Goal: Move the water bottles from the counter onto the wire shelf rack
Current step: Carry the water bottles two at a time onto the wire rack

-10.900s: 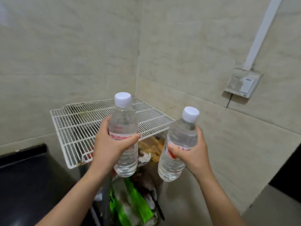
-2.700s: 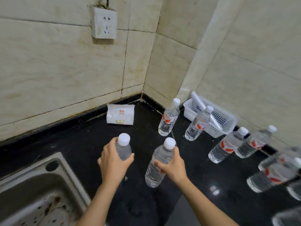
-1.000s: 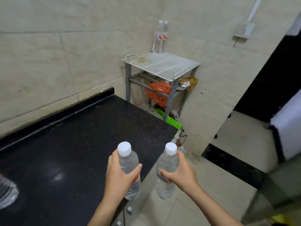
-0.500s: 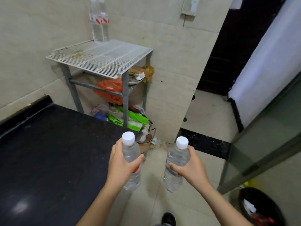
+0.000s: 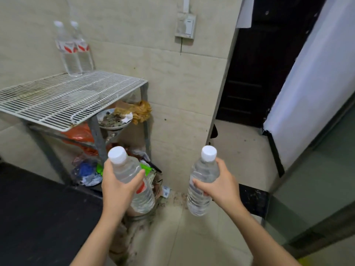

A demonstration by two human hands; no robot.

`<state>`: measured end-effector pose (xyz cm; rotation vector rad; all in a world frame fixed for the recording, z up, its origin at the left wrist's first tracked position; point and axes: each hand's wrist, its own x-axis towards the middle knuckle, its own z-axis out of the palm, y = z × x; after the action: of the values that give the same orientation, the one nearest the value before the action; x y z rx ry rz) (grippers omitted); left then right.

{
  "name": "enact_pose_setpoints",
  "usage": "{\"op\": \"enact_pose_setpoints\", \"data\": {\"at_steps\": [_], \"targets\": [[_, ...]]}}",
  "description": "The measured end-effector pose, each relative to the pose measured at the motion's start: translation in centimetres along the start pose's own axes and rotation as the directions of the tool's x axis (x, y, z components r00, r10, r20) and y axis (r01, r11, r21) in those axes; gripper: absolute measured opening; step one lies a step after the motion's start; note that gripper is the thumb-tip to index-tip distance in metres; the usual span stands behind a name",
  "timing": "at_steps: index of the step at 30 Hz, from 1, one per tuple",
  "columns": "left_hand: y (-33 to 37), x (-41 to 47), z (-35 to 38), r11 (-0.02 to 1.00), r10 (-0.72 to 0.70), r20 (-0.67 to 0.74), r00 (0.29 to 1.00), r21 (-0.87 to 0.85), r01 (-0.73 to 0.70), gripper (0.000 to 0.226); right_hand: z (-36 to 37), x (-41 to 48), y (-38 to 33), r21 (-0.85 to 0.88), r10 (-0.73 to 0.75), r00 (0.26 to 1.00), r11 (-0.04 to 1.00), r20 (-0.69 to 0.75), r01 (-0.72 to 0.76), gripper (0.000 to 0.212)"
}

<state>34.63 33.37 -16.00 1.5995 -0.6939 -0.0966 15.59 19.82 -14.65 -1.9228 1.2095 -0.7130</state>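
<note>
Two water bottles (image 5: 74, 48) at the wire shelf rack's (image 5: 63, 98) back edge show red-and-white labels, print unreadable. The left hand (image 5: 118, 186) grips one white-capped bottle (image 5: 132, 179); the right hand (image 5: 219, 185) grips another (image 5: 201, 185), both beyond the surface's (image 5: 42, 217) edge.

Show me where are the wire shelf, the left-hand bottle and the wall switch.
wire shelf (image 5: 57, 100), head view, bare middle of the top grid
left-hand bottle (image 5: 125, 169), head view, clear shoulder below the cap
wall switch (image 5: 186, 25), head view, its front plate

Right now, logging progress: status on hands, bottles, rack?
Left hand and right hand: one bottle each. Two bottles standing at wire rack back corner. Rack front open.
</note>
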Motion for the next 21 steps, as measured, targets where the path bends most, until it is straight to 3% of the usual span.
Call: {"op": "enact_pose_setpoints", "data": {"at_steps": [7, 15, 21], "targets": [[2.9, 7.5, 1.8, 0.989, 0.115, -0.202, 0.973, -0.073, -0.132, 0.054, 0.5, 9.3, -4.4, 0.131, -0.151, 0.988, 0.980, -0.008, 0.151, 0.073], [4.1, 20.1, 4.8, 0.941, 0.253, -0.300, 0.920, -0.143, -0.305, 0.054, 3.0, 21.6, -10.9, 0.228, -0.323, 0.946, 0.918, -0.042, 0.324, 0.077], [3.4, 25.8, 5.2, 0.918, 0.320, -0.422, 0.848, -0.084, -0.388, 0.058, 6.3, 28.1, -13.1, 0.361, -0.406, 0.899, 0.824, -0.164, 0.438, 0.068]]}}
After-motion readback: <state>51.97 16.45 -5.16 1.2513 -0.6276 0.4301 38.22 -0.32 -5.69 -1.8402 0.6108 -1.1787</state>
